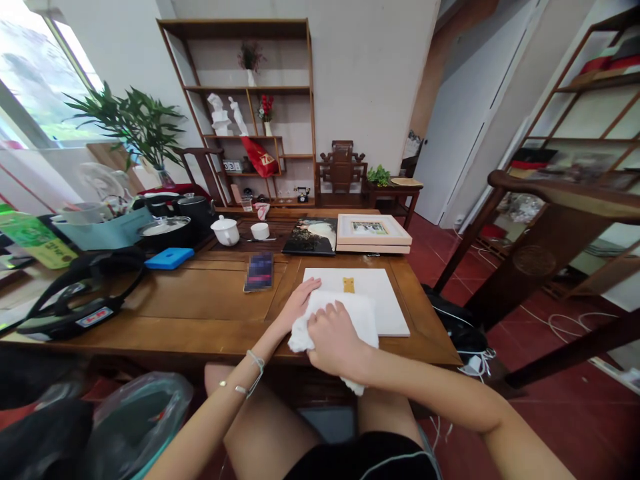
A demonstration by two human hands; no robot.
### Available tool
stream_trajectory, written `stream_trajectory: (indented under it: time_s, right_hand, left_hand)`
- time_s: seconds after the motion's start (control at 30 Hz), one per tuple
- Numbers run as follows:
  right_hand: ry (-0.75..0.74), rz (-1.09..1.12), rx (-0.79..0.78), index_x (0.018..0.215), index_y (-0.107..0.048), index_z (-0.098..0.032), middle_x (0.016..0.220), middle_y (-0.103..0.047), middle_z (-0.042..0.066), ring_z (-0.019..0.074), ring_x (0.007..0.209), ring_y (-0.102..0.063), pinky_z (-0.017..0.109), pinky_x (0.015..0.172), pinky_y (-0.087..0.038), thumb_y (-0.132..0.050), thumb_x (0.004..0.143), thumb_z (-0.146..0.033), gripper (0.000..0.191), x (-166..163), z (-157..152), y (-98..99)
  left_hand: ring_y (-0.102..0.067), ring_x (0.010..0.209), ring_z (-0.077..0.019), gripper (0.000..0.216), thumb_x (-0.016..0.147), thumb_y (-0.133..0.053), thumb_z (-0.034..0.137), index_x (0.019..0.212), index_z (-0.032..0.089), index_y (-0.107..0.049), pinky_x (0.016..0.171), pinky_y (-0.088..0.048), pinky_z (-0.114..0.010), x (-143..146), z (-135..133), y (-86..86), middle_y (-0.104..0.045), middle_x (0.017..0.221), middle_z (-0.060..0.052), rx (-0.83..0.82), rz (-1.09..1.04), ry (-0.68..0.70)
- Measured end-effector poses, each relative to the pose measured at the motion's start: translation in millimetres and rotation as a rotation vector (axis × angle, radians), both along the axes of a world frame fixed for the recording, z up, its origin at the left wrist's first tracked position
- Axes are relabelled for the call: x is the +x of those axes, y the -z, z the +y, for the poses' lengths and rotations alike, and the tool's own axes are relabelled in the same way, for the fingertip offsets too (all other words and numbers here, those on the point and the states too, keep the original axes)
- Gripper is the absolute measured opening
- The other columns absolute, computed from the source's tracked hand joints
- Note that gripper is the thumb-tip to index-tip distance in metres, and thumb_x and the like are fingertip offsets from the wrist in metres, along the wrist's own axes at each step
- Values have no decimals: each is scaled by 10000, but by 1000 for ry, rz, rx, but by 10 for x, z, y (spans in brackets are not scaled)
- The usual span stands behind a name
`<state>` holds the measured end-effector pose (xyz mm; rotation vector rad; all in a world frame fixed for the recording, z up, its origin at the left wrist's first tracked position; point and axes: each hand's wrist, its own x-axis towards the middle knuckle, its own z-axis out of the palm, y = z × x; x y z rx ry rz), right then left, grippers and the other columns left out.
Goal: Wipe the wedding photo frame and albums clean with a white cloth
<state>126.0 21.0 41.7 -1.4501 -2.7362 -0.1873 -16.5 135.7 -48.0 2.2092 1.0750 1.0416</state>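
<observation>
A white flat panel (387,303) with a small gold emblem (349,285) lies near the front edge of the wooden table. Bunched over its lower left part is a white cloth (363,310). My right hand (336,339) presses on the cloth with curled fingers, gripping it. One end of the cloth hangs past the table edge. Along the panel's left edge rests my left hand (299,301), its fingers stretched out and lying flat beside the cloth.
Behind the panel lie a dark picture board (309,237) and a pale framed photo (374,233). A phone (259,272), white teapot (225,231), white cup (259,231), blue box (169,258) and black headset (83,307) are farther left. A chair (530,260) stands right.
</observation>
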Motion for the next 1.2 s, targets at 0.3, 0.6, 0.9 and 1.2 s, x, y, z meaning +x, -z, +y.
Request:
stream_trajectory:
  time_s: [0.3,0.6,0.9,1.2]
  right_hand:
    - [183,189,-94,1009,-647,-106,1104,-643,183,315,1034,-560,392,838,-405,-486,786,-220,297,359,977,-146]
    - [21,296,-159,1034,-612,-132,1109,-659,109,218,942,-611,246,734,-439,-523,787,-275,299,44,1406,-117]
    - [187,246,-85,1031,-626,-112,1124,-645,167,281,1039,-583,317,849,-419,-536,771,-207,291,729,1447,178]
    - [192,267,-5,1319,-489,-118,1358,-516,114,280,1329,-343,452,1093,-233,-464,696,-112,624,1442,886,287]
  left_hand:
    - [-451,1294,-221,409,898,-348,168,1250,165,-556,1121,-317,-439,91,-117,-148,-530,1357,-101,63,117,-45]
    - [-487,1252,-236,393,896,-349,170,1215,179,-578,1092,-353,-445,88,-146,-209,-583,1284,-101,76,169,-67]
    - [-414,1326,-223,423,910,-318,199,1261,143,-547,1137,-289,-463,83,-124,-146,-512,1377,-104,24,161,-61]
    - [-403,1337,-218,428,903,-321,184,1267,144,-542,1137,-300,-467,88,-150,-134,-510,1383,-97,38,149,-71]
